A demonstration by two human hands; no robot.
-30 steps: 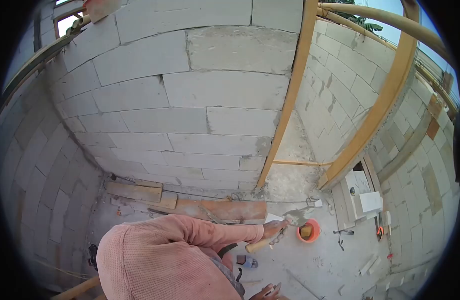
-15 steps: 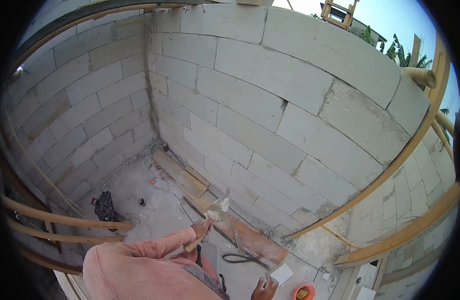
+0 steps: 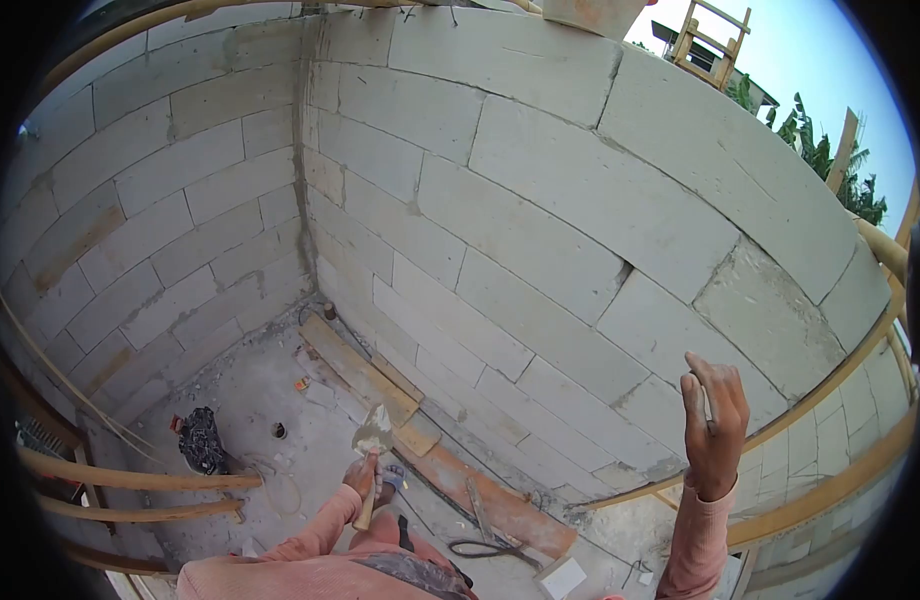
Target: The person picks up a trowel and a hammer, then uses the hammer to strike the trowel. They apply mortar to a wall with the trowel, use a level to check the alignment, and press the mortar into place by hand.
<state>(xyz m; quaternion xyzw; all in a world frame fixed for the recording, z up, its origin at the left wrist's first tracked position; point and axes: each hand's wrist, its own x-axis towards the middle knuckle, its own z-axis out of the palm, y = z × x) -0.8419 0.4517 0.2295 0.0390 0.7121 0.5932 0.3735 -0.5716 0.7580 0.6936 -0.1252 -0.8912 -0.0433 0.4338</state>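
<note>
My left hand (image 3: 360,474) is closed around the handle of a trowel (image 3: 373,428), low over the floor. Pale mortar sits on the trowel's blade, which points away from me. On the right, my right hand (image 3: 715,425) is raised in front of the block wall (image 3: 570,250), apart from the trowel. Its fingers are bent, with the thumb apart from them, and I make out nothing held there. A white block piece (image 3: 561,578) lies on the floor below, beside a dark looped strap (image 3: 485,549).
Planks (image 3: 360,365) and a reddish board (image 3: 490,495) lie along the wall's foot. A black plastic bag (image 3: 202,440) rests on the floor at left, near wooden poles (image 3: 140,480). A bucket (image 3: 587,14) stands on top of the wall. A curved timber (image 3: 810,395) crosses at right.
My right hand has risen from beside the white piece to in front of the wall. The trowel in my left hand has shifted left. The view has turned, bringing the bucket above into sight.
</note>
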